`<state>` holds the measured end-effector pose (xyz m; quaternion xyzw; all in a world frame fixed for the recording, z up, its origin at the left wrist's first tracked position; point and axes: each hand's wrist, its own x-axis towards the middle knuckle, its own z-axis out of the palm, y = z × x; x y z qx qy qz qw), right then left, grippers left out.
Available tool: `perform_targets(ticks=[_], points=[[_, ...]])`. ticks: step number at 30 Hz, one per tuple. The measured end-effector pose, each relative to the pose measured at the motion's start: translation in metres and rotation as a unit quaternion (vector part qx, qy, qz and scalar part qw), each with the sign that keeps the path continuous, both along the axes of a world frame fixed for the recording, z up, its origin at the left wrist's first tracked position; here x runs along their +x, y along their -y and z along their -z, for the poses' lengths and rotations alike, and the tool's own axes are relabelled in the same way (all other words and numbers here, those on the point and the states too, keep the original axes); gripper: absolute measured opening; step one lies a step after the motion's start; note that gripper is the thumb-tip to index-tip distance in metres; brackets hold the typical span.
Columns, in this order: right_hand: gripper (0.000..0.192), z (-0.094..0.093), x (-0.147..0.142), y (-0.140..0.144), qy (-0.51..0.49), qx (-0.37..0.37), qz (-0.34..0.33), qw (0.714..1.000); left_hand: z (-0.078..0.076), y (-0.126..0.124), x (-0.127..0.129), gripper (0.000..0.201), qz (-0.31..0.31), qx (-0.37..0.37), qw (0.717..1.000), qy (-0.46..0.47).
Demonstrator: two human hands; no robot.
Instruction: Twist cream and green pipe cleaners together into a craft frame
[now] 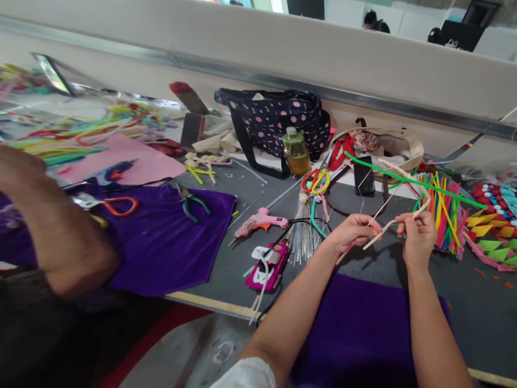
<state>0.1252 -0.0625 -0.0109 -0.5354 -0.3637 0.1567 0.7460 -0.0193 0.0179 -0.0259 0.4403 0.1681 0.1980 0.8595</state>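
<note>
My left hand (357, 233) is closed, fingertips pinching a thin, bent pale wire (385, 203). A cream-coloured end sticks out below that hand. Close by on the right, my right hand (418, 234) pinches a cream pipe cleaner (427, 198); one end points down-left past my left fingertips, while the rest bends up and back. Across it lies a long green pipe cleaner (444, 192), slanting down to the right; I cannot tell what holds it up. Beneath my forearms a purple cloth (363, 323) covers the table edge.
Left of my arms are a pink glue gun (262, 221), a magenta device (271, 264) with a cable, and a bundle of wires (302, 237). Scissors (317, 180), a bottle (296, 151) and a patterned bag (278, 116) stand behind. Another person's arm (68, 231) reaches in at left.
</note>
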Motion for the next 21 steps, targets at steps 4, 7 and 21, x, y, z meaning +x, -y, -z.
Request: perform_targets(ticks=[4, 7, 21], points=[[0.019, -0.002, 0.004, 0.003, 0.037, -0.015, -0.005, 0.999, 0.0, -0.001, -0.001, 0.025, 0.011, -0.023, 1.0, 0.011], [0.019, -0.003, 0.01, 0.007, 0.057, -0.028, -0.044, 0.997, 0.001, -0.002, -0.001, 0.025, 0.021, -0.044, 0.999, 0.009], [0.015, -0.004, 0.025, 0.013, 0.018, -0.069, -0.16, 0.985, 0.003, -0.008, -0.005, 0.023, 0.016, -0.06, 0.998, 0.025]])
